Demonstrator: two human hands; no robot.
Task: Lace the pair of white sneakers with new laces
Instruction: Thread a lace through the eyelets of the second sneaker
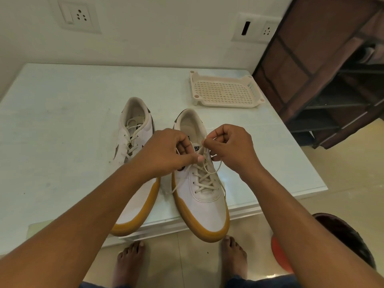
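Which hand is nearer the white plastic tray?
Right. The right hand pinches the lace over the right-side sneaker, in front of the tray and apart from it. The left hand grips lace further left, farther from the tray.

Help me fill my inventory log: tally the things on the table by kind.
Sneakers: 2
Laces: 2, one in each sneaker
Plastic tray: 1
Total: 5
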